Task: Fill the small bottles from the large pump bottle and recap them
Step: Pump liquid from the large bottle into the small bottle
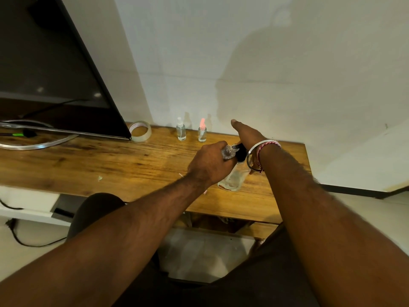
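Spillage was the risk: left hand (210, 161) gripped a small bottle (229, 150) at the pump (240, 152); right hand (247, 131) pressed flat, fingers straight; misalignment would wet the worktop (110, 165).

Three small bottles (two capped ones standing far (181, 130) (202, 131), one held (229, 151)), one large pump bottle (234, 176), one tape roll (141, 130), one monitor (51, 69), two hands (210, 162) (249, 132).

Wood-grain brown table (110, 160); clear pump bottle (233, 179) w/ black top; small bottles: white cap (180, 121), pink cap (202, 123).
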`<act>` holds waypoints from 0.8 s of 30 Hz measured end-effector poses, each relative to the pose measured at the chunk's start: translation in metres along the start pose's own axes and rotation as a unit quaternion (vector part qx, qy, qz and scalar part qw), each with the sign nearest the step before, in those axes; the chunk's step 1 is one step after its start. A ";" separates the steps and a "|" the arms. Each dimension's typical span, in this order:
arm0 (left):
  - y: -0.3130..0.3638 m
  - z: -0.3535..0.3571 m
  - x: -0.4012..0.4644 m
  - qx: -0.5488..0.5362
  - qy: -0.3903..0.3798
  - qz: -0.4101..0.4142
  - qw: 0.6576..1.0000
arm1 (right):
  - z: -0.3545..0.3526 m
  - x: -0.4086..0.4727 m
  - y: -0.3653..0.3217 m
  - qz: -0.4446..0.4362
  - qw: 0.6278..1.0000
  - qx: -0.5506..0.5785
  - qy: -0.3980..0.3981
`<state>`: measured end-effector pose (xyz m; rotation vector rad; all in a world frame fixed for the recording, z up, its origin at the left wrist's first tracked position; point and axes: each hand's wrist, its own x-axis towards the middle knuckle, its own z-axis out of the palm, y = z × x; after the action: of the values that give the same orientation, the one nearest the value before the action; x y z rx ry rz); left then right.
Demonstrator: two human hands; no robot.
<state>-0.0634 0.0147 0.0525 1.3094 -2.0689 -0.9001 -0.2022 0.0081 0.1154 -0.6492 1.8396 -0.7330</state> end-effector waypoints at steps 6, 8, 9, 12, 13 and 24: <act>0.000 -0.002 0.000 -0.005 0.002 0.002 1.000 | 0.002 0.002 0.002 -0.055 0.995 -0.077 0.040; 0.000 -0.002 -0.001 -0.002 0.002 0.001 1.000 | 0.002 0.002 0.003 -0.071 0.988 -0.122 0.062; -0.001 -0.002 -0.001 0.001 0.001 0.002 1.000 | 0.002 0.001 0.004 -0.078 0.983 -0.148 0.071; -0.001 0.000 -0.003 0.004 0.000 0.003 1.000 | 0.003 0.003 0.007 -0.094 0.969 -0.203 0.103; -0.001 0.000 -0.004 0.004 0.000 0.002 1.000 | 0.004 0.004 0.008 -0.096 0.967 -0.209 0.112; -0.002 -0.001 -0.004 0.005 -0.001 -0.005 1.000 | 0.007 -0.002 0.009 -0.091 0.964 -0.203 0.145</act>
<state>-0.0597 0.0178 0.0513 1.3258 -2.0729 -0.8951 -0.1959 0.0139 0.1076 -1.0316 2.2513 -0.5935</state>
